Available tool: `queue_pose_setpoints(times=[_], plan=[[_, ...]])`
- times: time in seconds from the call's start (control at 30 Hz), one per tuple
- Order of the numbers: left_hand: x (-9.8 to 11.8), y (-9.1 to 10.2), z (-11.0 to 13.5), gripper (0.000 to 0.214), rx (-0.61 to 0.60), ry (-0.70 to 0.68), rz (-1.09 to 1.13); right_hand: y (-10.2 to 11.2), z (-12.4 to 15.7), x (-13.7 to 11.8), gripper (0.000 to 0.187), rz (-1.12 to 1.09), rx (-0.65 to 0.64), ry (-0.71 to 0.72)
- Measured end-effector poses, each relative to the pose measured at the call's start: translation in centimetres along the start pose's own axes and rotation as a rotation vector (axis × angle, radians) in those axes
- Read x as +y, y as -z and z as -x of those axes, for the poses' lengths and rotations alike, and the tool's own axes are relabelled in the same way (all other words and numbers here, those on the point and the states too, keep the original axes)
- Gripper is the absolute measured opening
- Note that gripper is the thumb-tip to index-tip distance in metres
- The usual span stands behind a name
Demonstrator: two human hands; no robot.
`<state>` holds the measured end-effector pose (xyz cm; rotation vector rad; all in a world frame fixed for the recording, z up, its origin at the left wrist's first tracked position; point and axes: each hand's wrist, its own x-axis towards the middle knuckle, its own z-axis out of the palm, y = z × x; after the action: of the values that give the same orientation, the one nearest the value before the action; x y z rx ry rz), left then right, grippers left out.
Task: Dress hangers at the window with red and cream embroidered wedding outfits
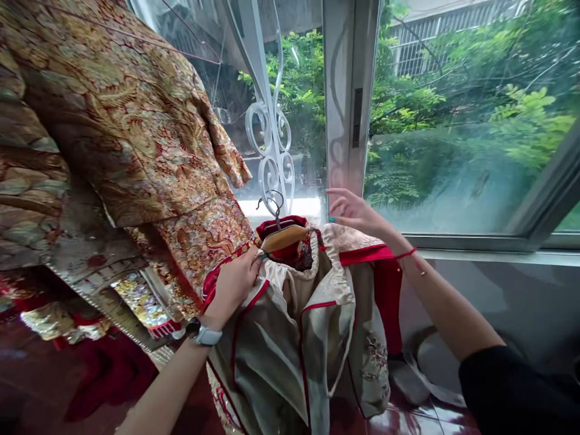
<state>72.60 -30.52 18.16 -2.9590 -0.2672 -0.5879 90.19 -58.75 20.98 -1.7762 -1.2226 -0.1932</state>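
Observation:
A beige and red embroidered garment (312,338) hangs on a wooden hanger (285,237) with a metal hook, low in front of the window. My left hand (235,281), with a watch on its wrist, is closed on the garment's left shoulder beside the hanger's end. My right hand (351,210) rests on the garment's right shoulder, fingers spread and stretched out toward the window frame. A thin red string circles my right wrist.
Several gold and red brocade robes (122,127) hang at the left, close to my left arm. A window (457,121) with a white scrolled grille (269,139) and grey frame is ahead, greenery outside. Glossy dark red floor tiles (54,386) lie below.

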Motion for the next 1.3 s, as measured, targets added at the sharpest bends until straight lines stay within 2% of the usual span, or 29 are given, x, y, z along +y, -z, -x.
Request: queue_pose_setpoints(times=[0.07,0.13,0.23,0.3,0.33,0.4,0.5,0.57,0.6,0.7,0.83,0.93,1.17,1.3], plan=[[-0.1,-0.2,0.1,0.032,0.022,0.010,0.032,1.3,0.6,2.2,0.061,0.005,-0.111,-0.012],[0.1,-0.5,0.2,0.034,0.058,0.034,0.098,1.0,1.5,3.9,0.050,0.046,-0.172,-0.029],[0.6,-0.7,0.4,0.040,0.153,0.084,0.290,-0.5,2.5,5.0,0.032,0.272,-0.076,-0.040],[0.1,-0.4,0.6,0.044,0.200,0.091,0.452,-1.1,2.7,5.1,0.025,0.459,-0.037,-0.030],[-0.7,-0.1,0.8,0.047,0.183,0.079,0.536,-1.1,2.7,5.1,0.024,0.523,-0.044,-0.018],[-3.4,0.3,1.6,0.054,0.043,0.054,0.673,-1.0,2.6,5.1,0.024,0.580,-0.094,0.005],[-8.7,0.3,3.3,0.062,-0.205,0.170,0.739,-0.7,2.6,5.1,0.026,0.550,-0.163,0.022],[-11.1,-0.4,4.4,0.067,-0.239,0.280,0.761,-0.7,2.7,5.1,0.028,0.510,-0.180,0.024],[-11.7,-0.8,4.9,0.070,-0.224,0.306,0.785,-0.8,2.7,5.1,0.030,0.495,-0.184,0.024],[-10.9,-2.0,5.8,0.073,-0.111,0.282,0.847,-1.1,2.9,5.0,0.037,0.472,-0.188,0.013],[-8.1,-3.0,6.6,0.060,0.196,0.317,0.738,-1.3,3.0,4.7,0.043,0.468,-0.181,-0.025],[-7.0,-3.1,7.4,0.047,0.389,0.325,0.598,-1.7,3.1,4.3,0.046,0.468,-0.164,-0.019],[-5.3,-1.6,7.9,0.036,0.687,0.189,0.198,-2.4,3.1,3.5,0.054,0.411,-0.159,-0.033],[-3.3,-0.5,7.0,0.034,0.804,0.175,0.110,-2.5,3.1,3.4,0.056,0.423,-0.184,-0.045]])
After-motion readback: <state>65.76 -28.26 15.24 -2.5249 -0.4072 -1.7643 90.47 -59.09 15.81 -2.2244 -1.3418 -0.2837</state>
